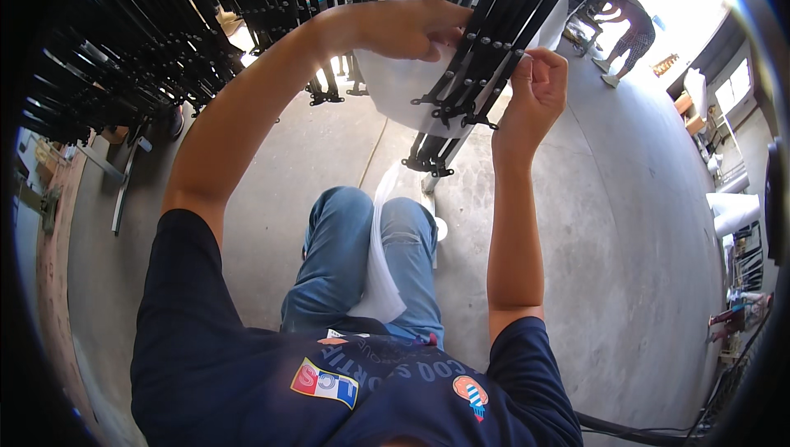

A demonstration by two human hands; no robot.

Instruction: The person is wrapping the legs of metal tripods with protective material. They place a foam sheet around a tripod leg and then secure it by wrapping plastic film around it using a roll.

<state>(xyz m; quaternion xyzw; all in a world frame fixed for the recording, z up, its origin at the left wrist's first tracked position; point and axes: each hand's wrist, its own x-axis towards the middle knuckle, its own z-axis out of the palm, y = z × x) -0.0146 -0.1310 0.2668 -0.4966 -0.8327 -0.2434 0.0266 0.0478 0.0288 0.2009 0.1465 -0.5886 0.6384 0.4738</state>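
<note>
Head view: places are given from the black rod bundle, which slants down in front of the seated person, its ends carrying small fittings. Well to the left of the bundle, many more black rods hang in a dense row; a pale metal leg stands below them. At the bundle's left side, the left hand reaches with bent fingers, the tips partly hidden by the rods; whether it grips rods or sheet cannot be told. Below that hand, a translucent white sheet hangs against the bundle and shows again at its right, apparently passing behind it. This placing suggests a wrap that keeps the rods together and guards their finish. Nearer the body than the bundle, a white strip lies over the jeans, presumably kept within reach. Just under the bundle, further rod ends project and may catch the sheet. At the bundle's right edge, the right hand has its fingers curled narrow, probably steadying that side; whether the tips close on anything cannot be told. Well to the right are another person, bent over, and white rolls.
</note>
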